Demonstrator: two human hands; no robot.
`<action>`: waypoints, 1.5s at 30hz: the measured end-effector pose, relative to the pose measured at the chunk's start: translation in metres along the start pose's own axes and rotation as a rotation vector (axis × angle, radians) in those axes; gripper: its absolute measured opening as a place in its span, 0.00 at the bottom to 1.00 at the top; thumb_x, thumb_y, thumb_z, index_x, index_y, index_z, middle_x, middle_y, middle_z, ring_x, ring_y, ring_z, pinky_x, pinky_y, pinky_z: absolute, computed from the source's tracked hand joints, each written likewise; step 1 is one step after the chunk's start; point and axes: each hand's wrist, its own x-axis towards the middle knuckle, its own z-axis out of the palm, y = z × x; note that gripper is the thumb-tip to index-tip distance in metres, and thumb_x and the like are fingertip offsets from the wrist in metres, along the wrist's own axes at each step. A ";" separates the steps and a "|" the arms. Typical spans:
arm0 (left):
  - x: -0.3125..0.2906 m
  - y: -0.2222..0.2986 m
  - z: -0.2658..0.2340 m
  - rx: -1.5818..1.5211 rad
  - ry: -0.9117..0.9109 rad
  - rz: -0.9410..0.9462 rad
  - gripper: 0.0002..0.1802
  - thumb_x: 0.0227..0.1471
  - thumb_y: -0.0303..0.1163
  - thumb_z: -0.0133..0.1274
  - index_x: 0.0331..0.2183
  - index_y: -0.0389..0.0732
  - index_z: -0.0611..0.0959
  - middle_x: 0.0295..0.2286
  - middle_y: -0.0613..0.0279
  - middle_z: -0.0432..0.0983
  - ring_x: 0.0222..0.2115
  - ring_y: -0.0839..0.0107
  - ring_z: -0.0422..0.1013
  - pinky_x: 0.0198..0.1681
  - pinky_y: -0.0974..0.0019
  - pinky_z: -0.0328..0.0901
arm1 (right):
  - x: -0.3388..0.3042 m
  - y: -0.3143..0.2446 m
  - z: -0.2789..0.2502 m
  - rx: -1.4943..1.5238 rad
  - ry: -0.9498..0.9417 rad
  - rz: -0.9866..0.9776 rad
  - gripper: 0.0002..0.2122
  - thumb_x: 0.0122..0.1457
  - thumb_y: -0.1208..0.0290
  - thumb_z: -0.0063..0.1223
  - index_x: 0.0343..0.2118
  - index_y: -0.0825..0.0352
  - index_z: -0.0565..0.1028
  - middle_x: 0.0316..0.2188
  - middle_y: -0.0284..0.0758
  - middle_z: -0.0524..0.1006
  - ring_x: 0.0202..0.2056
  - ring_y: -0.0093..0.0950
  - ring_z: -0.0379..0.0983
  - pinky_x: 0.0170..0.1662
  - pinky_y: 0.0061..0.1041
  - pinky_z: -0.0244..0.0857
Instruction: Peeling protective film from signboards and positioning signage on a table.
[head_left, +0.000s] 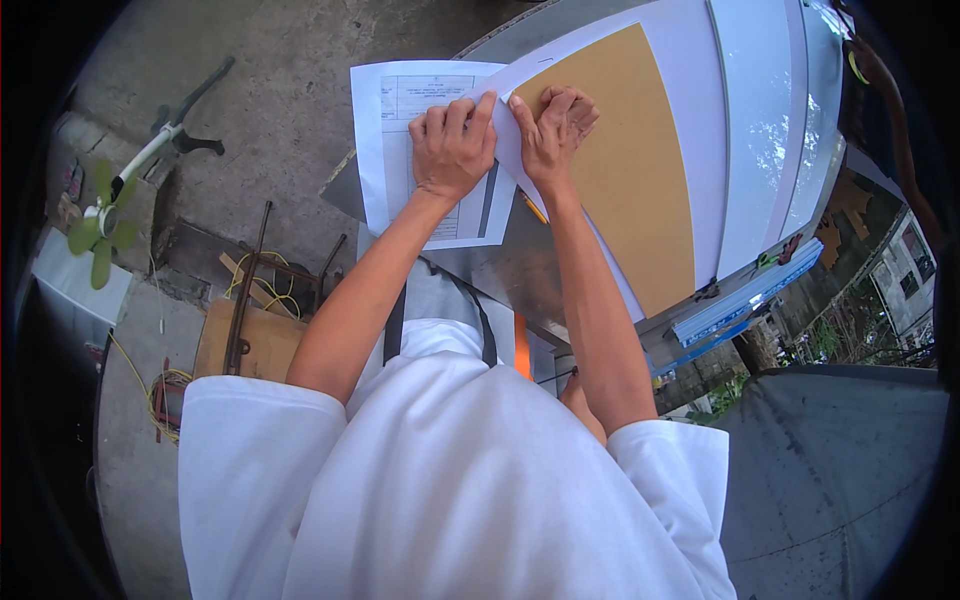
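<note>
A large brown sheet lies on a bigger white sheet. My left hand rests over a printed paper, its fingers bent and closed. Its fingertips reach the left edge of the white sheet; their grip underneath is hidden. My right hand is beside it, fingers curled loosely above the brown sheet. The right thumb presses at that sheet's left corner, close to the left fingertips. A yellow pencil lies left of my right forearm on the grey tabletop.
Glossy white panels lie along the table's right side. On the floor at left stand a green-bladed fan and a metal frame with a yellow cord. A dark grey cover spreads at lower right.
</note>
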 end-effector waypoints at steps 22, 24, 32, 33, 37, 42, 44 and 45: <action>-0.001 -0.001 0.002 0.036 0.007 0.016 0.20 0.49 0.36 0.55 0.47 0.55 0.79 0.33 0.72 0.69 0.35 0.69 0.64 0.41 0.61 0.56 | 0.000 -0.004 0.000 0.058 0.031 0.045 0.18 0.56 0.52 0.57 0.35 0.63 0.70 0.40 0.39 0.64 0.45 0.38 0.55 0.52 0.40 0.48; -0.001 0.001 0.001 0.033 0.004 0.020 0.20 0.49 0.36 0.55 0.47 0.55 0.79 0.33 0.72 0.69 0.35 0.69 0.64 0.41 0.61 0.56 | 0.001 -0.004 0.000 0.050 0.047 0.053 0.18 0.56 0.51 0.57 0.36 0.63 0.70 0.40 0.39 0.64 0.45 0.38 0.55 0.52 0.40 0.48; 0.000 -0.003 0.003 0.016 0.044 0.020 0.20 0.48 0.36 0.56 0.46 0.55 0.79 0.33 0.72 0.69 0.34 0.70 0.64 0.41 0.61 0.55 | 0.002 -0.004 0.013 -0.007 0.106 0.022 0.18 0.57 0.52 0.55 0.37 0.64 0.70 0.39 0.40 0.64 0.45 0.40 0.57 0.50 0.41 0.49; -0.001 -0.002 0.003 0.019 0.047 0.016 0.20 0.48 0.36 0.56 0.46 0.55 0.79 0.33 0.72 0.69 0.34 0.70 0.64 0.41 0.61 0.55 | 0.004 -0.002 0.014 0.015 0.139 0.061 0.19 0.57 0.51 0.55 0.36 0.64 0.70 0.38 0.40 0.64 0.45 0.40 0.57 0.50 0.42 0.50; 0.000 -0.001 0.005 0.045 0.060 0.025 0.20 0.47 0.36 0.56 0.45 0.55 0.79 0.32 0.73 0.69 0.34 0.70 0.64 0.40 0.61 0.55 | 0.003 0.002 0.014 0.031 0.157 0.078 0.17 0.59 0.54 0.53 0.35 0.65 0.70 0.37 0.40 0.65 0.43 0.41 0.58 0.50 0.42 0.51; -0.002 -0.003 0.006 0.034 0.081 0.025 0.20 0.47 0.35 0.56 0.45 0.56 0.79 0.31 0.73 0.68 0.33 0.70 0.64 0.40 0.61 0.55 | 0.002 -0.008 0.014 -0.010 0.184 0.078 0.16 0.60 0.55 0.52 0.35 0.66 0.71 0.37 0.40 0.65 0.43 0.40 0.59 0.50 0.41 0.51; -0.002 -0.001 0.007 0.044 0.097 0.030 0.19 0.47 0.35 0.56 0.45 0.56 0.79 0.31 0.73 0.68 0.33 0.70 0.64 0.40 0.62 0.55 | 0.004 -0.003 0.018 -0.007 0.205 0.072 0.16 0.60 0.55 0.52 0.35 0.66 0.71 0.37 0.40 0.66 0.43 0.39 0.59 0.49 0.41 0.51; -0.001 0.000 0.007 0.047 0.097 0.033 0.19 0.47 0.35 0.56 0.45 0.56 0.79 0.31 0.73 0.68 0.33 0.70 0.64 0.40 0.62 0.55 | 0.005 0.001 0.020 0.000 0.255 0.055 0.15 0.59 0.55 0.53 0.33 0.65 0.71 0.36 0.41 0.66 0.42 0.39 0.59 0.49 0.41 0.52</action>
